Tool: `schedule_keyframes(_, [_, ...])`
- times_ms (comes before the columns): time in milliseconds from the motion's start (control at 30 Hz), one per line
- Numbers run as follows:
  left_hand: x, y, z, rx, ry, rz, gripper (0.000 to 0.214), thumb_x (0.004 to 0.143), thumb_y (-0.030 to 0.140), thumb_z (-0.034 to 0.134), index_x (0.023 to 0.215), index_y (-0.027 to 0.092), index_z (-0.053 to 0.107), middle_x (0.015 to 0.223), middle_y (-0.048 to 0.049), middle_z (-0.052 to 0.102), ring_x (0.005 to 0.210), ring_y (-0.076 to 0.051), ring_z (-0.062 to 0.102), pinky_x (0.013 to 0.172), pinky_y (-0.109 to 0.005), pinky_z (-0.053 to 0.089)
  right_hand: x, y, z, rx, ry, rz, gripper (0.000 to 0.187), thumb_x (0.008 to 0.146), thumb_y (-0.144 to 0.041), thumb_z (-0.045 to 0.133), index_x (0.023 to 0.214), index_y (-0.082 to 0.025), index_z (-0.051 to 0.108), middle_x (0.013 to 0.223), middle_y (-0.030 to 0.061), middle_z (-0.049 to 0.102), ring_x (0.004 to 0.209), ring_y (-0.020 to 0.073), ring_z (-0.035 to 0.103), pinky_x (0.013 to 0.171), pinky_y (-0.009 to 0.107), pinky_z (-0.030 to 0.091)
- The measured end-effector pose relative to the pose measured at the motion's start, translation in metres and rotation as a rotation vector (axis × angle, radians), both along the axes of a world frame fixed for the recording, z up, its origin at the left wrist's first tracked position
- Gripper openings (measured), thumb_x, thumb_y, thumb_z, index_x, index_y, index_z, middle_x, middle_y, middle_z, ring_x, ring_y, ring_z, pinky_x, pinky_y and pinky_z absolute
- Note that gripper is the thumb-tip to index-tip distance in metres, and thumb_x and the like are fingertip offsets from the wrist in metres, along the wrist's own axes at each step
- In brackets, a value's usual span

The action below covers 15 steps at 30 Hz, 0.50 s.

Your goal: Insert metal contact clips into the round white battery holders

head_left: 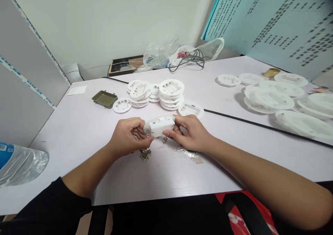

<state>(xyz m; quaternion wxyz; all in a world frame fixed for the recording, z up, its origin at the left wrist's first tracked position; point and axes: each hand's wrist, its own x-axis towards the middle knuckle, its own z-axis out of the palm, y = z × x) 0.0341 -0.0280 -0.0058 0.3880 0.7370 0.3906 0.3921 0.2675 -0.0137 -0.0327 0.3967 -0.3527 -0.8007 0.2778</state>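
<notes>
Between my two hands I hold a white round plastic battery housing (pixel 160 127), raised above the table and tilted on edge. My left hand (pixel 131 133) is closed on its left rim, thumb at the lower side. On the right rim, my right hand (pixel 191 132) grips with thumb and fingers. Beneath lies a small heap of metal contact pieces (pixel 145 154), partly hidden by my left hand. A few more metal pieces (pixel 165 140) are just under the housing. Beside my right hand is a clear plastic scrap (pixel 189 152).
Similar white housings stand in stacks (pixel 171 88) behind my hands, and more (pixel 267 98) lie at right. An olive plastic box (pixel 104 98) sits at back left. A black cable (pixel 241 119) crosses the table. A water bottle (pixel 24 162) lies at left; plastic bags (pixel 192 56) are at the wall.
</notes>
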Motion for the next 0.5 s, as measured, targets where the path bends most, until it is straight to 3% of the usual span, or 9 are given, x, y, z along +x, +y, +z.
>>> schedule_keyframes(133, [0.000, 0.001, -0.006, 0.374, 0.122, 0.072, 0.011, 0.073, 0.011, 0.075, 0.073, 0.015, 0.065, 0.064, 0.0031, 0.062, 0.051, -0.007, 0.059, 0.048, -0.015, 0.053, 0.001, 0.000, -0.004, 0.060, 0.003, -0.041, 0.050, 0.093, -0.046, 0.065, 0.059, -0.023, 0.037, 0.046, -0.0065, 0.042, 0.042, 0.0078, 0.039, 0.045, 0.023, 0.031])
schedule_keyframes(300, [-0.007, 0.011, -0.013, 0.635, 0.189, 0.026, 0.008, 0.084, 0.014, 0.075, 0.088, 0.015, 0.069, 0.073, 0.0009, 0.065, 0.059, -0.008, 0.063, 0.056, -0.017, 0.057, 0.001, 0.003, -0.007, 0.117, 0.031, -0.055, 0.040, 0.092, -0.040, 0.068, 0.064, -0.021, 0.047, 0.049, -0.0053, 0.051, 0.044, 0.0089, 0.047, 0.046, 0.023, 0.036])
schedule_keyframes(400, [-0.012, 0.019, -0.014, 0.746, 0.239, 0.003, 0.012, 0.089, 0.014, 0.070, 0.101, 0.016, 0.071, 0.079, -0.0013, 0.067, 0.066, -0.010, 0.066, 0.059, -0.021, 0.056, 0.000, 0.006, -0.009, 0.129, 0.024, -0.036, 0.016, 0.092, -0.033, 0.069, 0.088, -0.018, 0.065, 0.060, -0.0027, 0.063, 0.052, 0.0113, 0.056, 0.052, 0.024, 0.045])
schedule_keyframes(500, [-0.017, 0.024, -0.014, 0.793, 0.263, 0.013, 0.012, 0.090, 0.016, 0.070, 0.102, 0.017, 0.071, 0.082, -0.0024, 0.067, 0.071, -0.012, 0.065, 0.061, -0.024, 0.057, 0.000, 0.007, -0.012, 0.100, 0.007, -0.018, 0.025, 0.092, -0.030, 0.069, 0.112, -0.016, 0.068, 0.068, -0.0009, 0.069, 0.056, 0.0127, 0.061, 0.058, 0.026, 0.051])
